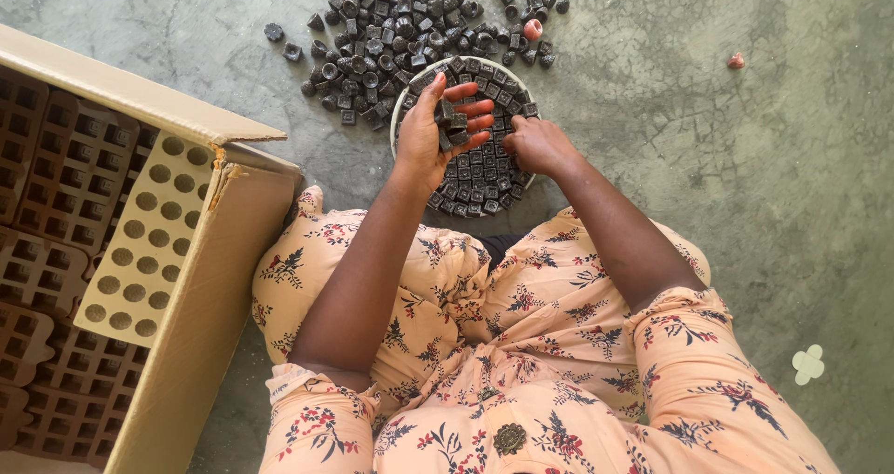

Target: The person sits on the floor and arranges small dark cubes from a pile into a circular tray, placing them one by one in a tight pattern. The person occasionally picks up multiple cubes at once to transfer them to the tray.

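Held in the cupped, palm-up left hand (436, 128): small dark cups (449, 120); right hand (538, 144), knuckles up, pressed onto round tray (399, 111) beneath, grip unclear.

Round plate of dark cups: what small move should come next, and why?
Probably set one dark cup from the left hand into the plate's rows. That hand holds a few above the plate, the right hand rests on cups already packed side by side, and a loose pile waits on the floor.
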